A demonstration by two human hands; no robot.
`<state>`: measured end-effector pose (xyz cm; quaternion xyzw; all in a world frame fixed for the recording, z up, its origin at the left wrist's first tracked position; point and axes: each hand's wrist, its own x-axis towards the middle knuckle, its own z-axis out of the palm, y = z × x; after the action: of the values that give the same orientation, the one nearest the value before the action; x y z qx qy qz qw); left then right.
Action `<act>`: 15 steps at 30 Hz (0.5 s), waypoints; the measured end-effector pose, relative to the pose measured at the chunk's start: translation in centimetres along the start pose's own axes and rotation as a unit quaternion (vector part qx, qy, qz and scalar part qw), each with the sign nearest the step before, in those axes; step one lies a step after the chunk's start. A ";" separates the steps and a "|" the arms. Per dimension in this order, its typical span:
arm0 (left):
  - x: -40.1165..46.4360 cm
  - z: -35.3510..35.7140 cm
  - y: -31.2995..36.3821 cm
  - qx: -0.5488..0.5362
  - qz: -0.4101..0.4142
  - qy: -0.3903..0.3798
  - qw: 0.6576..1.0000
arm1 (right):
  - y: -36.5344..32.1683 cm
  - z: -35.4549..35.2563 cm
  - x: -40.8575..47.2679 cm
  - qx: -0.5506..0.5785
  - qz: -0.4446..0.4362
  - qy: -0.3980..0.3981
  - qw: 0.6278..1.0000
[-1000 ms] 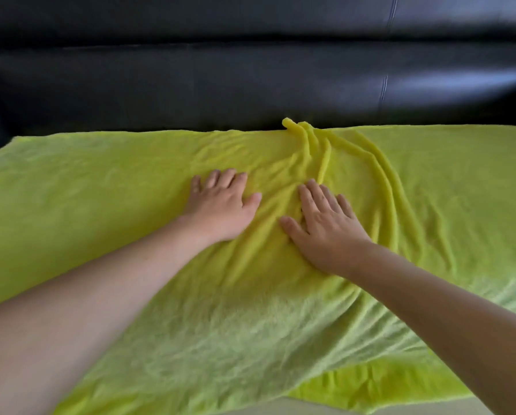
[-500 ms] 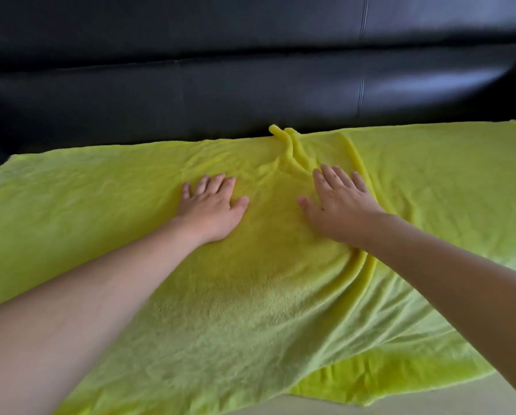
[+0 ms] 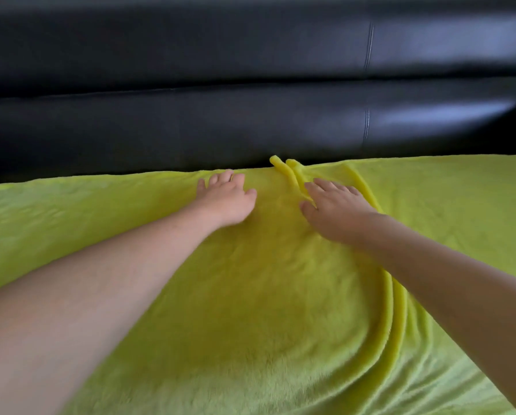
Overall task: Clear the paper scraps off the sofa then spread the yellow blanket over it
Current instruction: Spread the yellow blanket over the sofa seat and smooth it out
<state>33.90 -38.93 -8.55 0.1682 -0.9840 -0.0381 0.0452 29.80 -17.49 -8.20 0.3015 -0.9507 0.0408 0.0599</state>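
Blanket: yellow blanket (image 3: 265, 295) lies across sofa (image 3: 220, 121) seat, far edge along the backrest foot.
L hand: left hand (image 3: 226, 202) flat, fingers straight, pressing cloth nr far edge; grip holds nothing.
R hand: right hand (image 3: 334, 208) flat too, beside raised fold (image 3: 289, 175); not pinching.
Change: vs a sec ago both hands slid further back & apart; creases betw. them gone, mid cloth smooth.
Left over: ridge at R hand runs fwd under R forearm.
Scraps: none in view.
Meaning: spreading prob. nearly done; fold needs flattening.
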 end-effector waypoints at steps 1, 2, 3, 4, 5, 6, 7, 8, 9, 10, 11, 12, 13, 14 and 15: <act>1.4 0.2 0.3 -0.003 0.001 -0.006 1.000 | 0.1 -0.2 1.6 0.002 -0.002 -0.003 1.000; 2.6 0.5 0.4 -0.005 0.001 -0.014 1.000 | 0.0 -0.2 3.1 0.002 -0.006 -0.009 1.000; 3.6 0.9 0.4 -0.007 0.000 -0.019 1.000 | 0.0 -0.1 4.5 0.003 -0.014 -0.010 1.000; 4.9 1.1 0.4 -0.013 -0.002 -0.019 1.000 | 0.0 -0.1 6.1 0.007 -0.026 -0.006 1.000; 5.7 1.4 0.3 -0.020 -0.005 -0.026 0.999 | 0.0 0.2 7.2 0.019 -0.037 -0.003 0.999; 6.6 1.5 0.3 -0.030 -0.007 -0.035 0.999 | 0.1 0.4 8.2 0.035 -0.042 0.000 0.999; 7.2 1.8 0.3 -0.037 -0.007 -0.045 0.998 | 0.4 0.7 9.1 0.053 -0.040 -0.004 0.998; 7.9 2.2 0.3 -0.036 -0.010 -0.058 0.998 | 1.0 1.2 10.0 0.071 -0.029 -0.020 0.997; 8.0 2.6 0.2 -0.031 -0.011 -0.069 0.997 | 1.6 1.7 10.3 0.075 -0.013 -0.047 0.996; 7.9 2.9 0.1 -0.025 -0.011 -0.074 0.997 | 2.4 2.3 10.3 0.058 0.006 -0.077 0.995; 8.0 3.3 0.0 -0.021 -0.010 -0.074 0.997 | 3.4 3.0 10.3 0.034 0.028 -0.094 0.995; 7.9 3.5 -0.1 -0.017 -0.009 -0.074 0.997 | 4.3 3.4 10.3 0.022 0.055 -0.098 0.993; 8.1 3.6 -0.2 -0.014 -0.009 -0.076 0.997 | 5.2 3.6 10.2 0.021 0.084 -0.097 0.992; 8.2 3.6 -0.2 -0.011 -0.011 -0.081 0.997 | 6.1 3.6 10.2 0.027 0.109 -0.096 0.989; 8.4 3.3 -0.1 -0.010 -0.016 -0.089 0.996 | 6.7 3.4 10.3 0.028 0.125 -0.100 0.987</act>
<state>25.73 -41.63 -11.19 0.1797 -0.9808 -0.0634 -0.0412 17.29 -18.23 -10.40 0.1845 -0.9806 0.0441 -0.0497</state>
